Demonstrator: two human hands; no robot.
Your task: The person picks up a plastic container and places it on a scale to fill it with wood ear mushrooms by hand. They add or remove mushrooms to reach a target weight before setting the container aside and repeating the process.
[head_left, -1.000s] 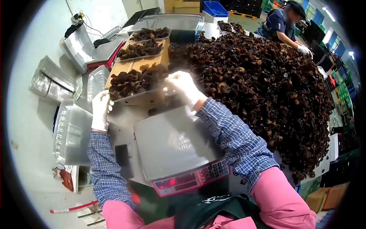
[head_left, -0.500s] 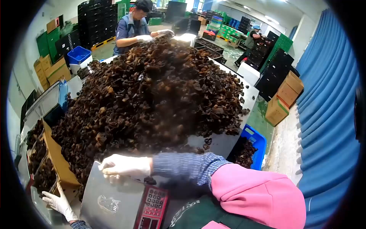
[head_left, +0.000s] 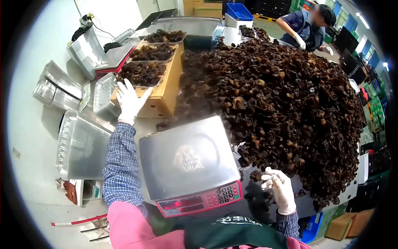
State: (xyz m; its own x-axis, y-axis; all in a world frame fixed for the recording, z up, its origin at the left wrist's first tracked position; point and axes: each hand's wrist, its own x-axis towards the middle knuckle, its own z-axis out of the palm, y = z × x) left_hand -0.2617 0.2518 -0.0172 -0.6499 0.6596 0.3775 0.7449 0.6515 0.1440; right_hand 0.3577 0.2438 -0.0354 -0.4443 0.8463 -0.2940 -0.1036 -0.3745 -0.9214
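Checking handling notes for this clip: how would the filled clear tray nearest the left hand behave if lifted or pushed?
Probably light for its size: the tray holds dry, curled mushroom pieces. Its thin clear plastic likely flexes, so lifting one edge could spill the heap. Low and wide on the flat cardboard box, it would likely slide, not tip.

Glossy steel scale pan (head_left: pixel 188 155), matt cardboard box (head_left: pixel 163 93), clear shiny plastic trays (head_left: pixel 105 93).

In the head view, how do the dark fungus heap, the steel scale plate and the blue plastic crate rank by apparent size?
1. Heap of dark brown dried fungus
2. Flat silver steel scale plate, nearest the camera
3. Blue plastic crate, far away; true size unsure
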